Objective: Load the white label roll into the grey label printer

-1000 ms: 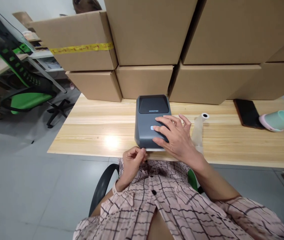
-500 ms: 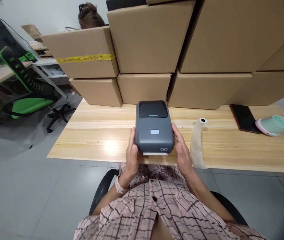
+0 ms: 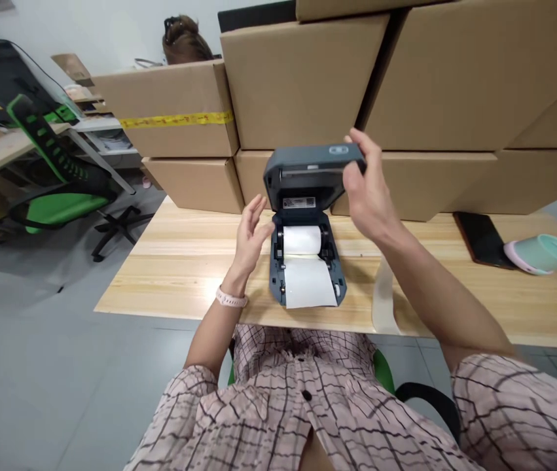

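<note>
A dark grey label printer (image 3: pixel 277 278) stands on the wooden table with its lid (image 3: pixel 302 157) raised. Inside lies a white paper roll (image 3: pixel 302 240), its loose end drawn forward over the front edge. My right hand (image 3: pixel 367 186) grips the lid's right front corner, thumb on the underside and fingers on top. Just left of the printer, my left hand (image 3: pixel 251 237) is held up with its fingers apart, holding nothing; whether its fingertips touch the printer's side I cannot tell. A strip of pale backing paper (image 3: pixel 383 301) lies to the right, partly hidden behind my right forearm.
Stacked cardboard boxes (image 3: pixel 302 85) line the table's back edge. On the right of the table (image 3: pixel 135 275) are a black phone (image 3: pixel 483 240) and a tipped mint-green cup (image 3: pixel 543 254). A green office chair (image 3: pixel 62 209) stands at left; a person's head (image 3: pixel 186 40) shows behind the boxes.
The printer's lid has gone from closed to raised, with my right hand now on its corner. My left hand has moved up and away from the printer's side, its fingers spreading.
</note>
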`<state>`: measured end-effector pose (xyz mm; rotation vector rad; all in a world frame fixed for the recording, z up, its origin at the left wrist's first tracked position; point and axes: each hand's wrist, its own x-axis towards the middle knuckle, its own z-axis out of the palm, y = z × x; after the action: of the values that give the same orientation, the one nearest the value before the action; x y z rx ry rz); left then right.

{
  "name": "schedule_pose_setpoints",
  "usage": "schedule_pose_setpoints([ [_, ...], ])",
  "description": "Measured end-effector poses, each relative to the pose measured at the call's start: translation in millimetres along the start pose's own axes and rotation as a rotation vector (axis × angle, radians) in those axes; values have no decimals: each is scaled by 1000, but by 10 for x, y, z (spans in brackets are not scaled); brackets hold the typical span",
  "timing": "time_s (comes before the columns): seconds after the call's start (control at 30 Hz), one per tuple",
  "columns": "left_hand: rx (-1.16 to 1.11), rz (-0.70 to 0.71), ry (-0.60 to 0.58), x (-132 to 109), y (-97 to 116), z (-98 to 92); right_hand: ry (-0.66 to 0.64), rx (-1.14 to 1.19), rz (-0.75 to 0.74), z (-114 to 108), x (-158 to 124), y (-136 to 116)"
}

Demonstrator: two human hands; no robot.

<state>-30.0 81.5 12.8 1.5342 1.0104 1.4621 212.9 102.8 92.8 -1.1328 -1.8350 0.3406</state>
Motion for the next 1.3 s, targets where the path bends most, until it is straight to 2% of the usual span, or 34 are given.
schedule_pose_setpoints([
  [0.13, -38, -239, -231, 52, -218, -3, 4, -3, -2, 117, 626, 229],
  [0.23, -47, -272, -280, -50, -283, 17, 9, -7, 61, 171, 859, 324],
  [0.33, 22, -302, -251, -107, -273, 23, 56, -77, 19, 155, 763, 254],
  [0.43, 247, -315, -212, -106, -213, 7, 92, -189, -185, 104, 368, 93],
  [0.5, 423, -323, -211, -104, -151, -4, -82, -214, -265, 101, 83, 32],
  [0.57, 522, -352, -233, -109, -92, -10, -389, -248, -269, 152, -103, 47],
  [0.63, 528, -368, -246, -114, -57, -13, -670, -316, -245, 263, -153, 115],
  [0.67, 504, -359, -253, -114, -52, -15, -771, -354, -242, 335, -136, 154],
  [0.73, 440, -329, -261, -112, -59, -21, -894, -419, -242, 482, -55, 210],
  [0.83, 382, -300, -253, -105, -86, -32, -971, -456, -190, 594, 82, 206],
  [0.93, 368, -278, -236, -106, -99, -39, -1002, -271, -212, 415, 161, 149],
  [1.07, 365, -277, -246, -116, -93, -34, -895, 78, -278, -198, 185, 171],
  [1.13, 366, -293, -250, -120, -82, -29, -788, 149, -207, -502, 168, 282],
  [1.2, 371, -305, -256, -121, -65, -23, -682, 162, -92, -709, 132, 468],
  [1.3, 384, -315, -270, -119, -41, -17, -566, 127, 93, -789, 52, 843],
])
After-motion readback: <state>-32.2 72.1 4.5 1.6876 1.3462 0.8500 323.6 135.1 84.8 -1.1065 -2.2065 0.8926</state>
